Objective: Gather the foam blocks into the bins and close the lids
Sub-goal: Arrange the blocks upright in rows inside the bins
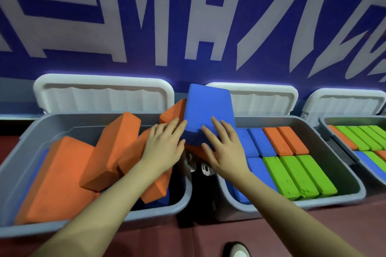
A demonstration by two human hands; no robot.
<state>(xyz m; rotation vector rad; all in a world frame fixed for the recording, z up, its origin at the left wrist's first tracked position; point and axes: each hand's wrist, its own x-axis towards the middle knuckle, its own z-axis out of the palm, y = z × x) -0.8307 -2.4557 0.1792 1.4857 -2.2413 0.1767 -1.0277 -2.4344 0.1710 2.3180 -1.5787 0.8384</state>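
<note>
A blue foam block [208, 108] stands tilted over the gap between the left grey bin [12, 165] and the middle grey bin [351, 175]. My left hand [165, 144] lies flat with straight fingers against the block's lower left edge and the orange blocks [117, 148] heaped loosely in the left bin. With its fingers spread, my right hand [223, 148] presses on the blue block's lower face. The middle bin holds blue, orange and green blocks [300, 175] packed in neat rows. Both bins' white lids [104, 94] stand open against the wall.
A third grey bin [325, 123] at the right edge holds green, orange and blue blocks, its lid open too. A blue wall with white lettering rises behind the bins. The floor is dark red, and a shoe [237, 250] shows at the bottom.
</note>
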